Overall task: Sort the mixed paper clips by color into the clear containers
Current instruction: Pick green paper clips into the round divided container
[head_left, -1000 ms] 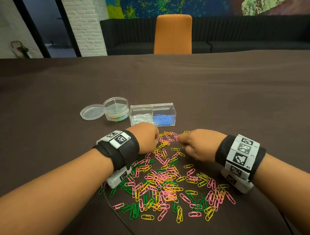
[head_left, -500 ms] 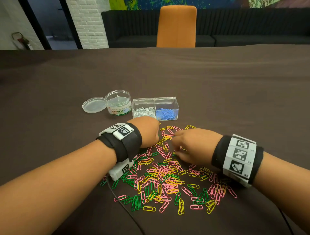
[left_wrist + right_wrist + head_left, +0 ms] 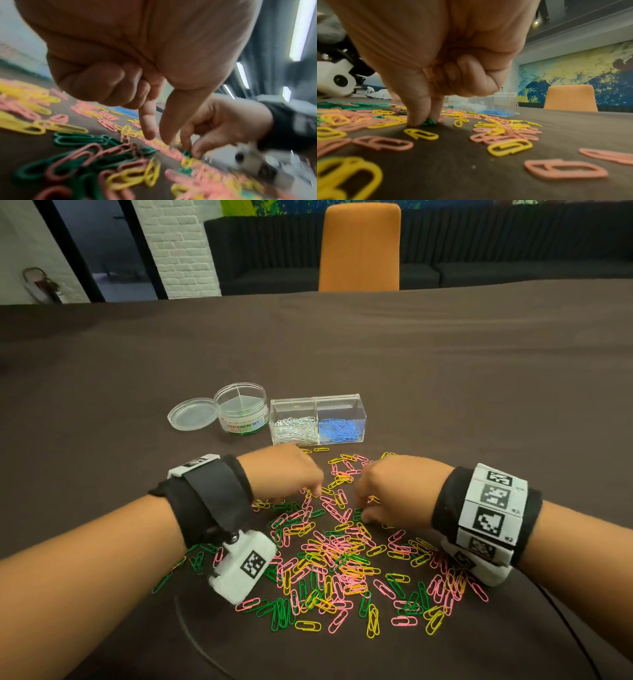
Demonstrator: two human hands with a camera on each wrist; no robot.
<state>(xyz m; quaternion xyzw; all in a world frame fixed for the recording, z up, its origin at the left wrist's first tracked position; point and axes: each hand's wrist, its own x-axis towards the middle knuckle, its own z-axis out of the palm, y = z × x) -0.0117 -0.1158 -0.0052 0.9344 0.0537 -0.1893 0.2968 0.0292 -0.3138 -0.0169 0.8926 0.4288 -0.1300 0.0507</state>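
Pink, yellow and green paper clips (image 3: 337,556) strew a dark brown table (image 3: 445,364); the chair (image 3: 359,248) is orange.

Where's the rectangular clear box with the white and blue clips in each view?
Head: rectangular clear box sits centre frame, beyond both hands, right of the round container.
Left wrist: only a blurred blue patch shows behind the fingers; the box itself cannot be made out.
Right wrist: right of the fingers, mid-frame.
Shared landmark: the blue clips inside.
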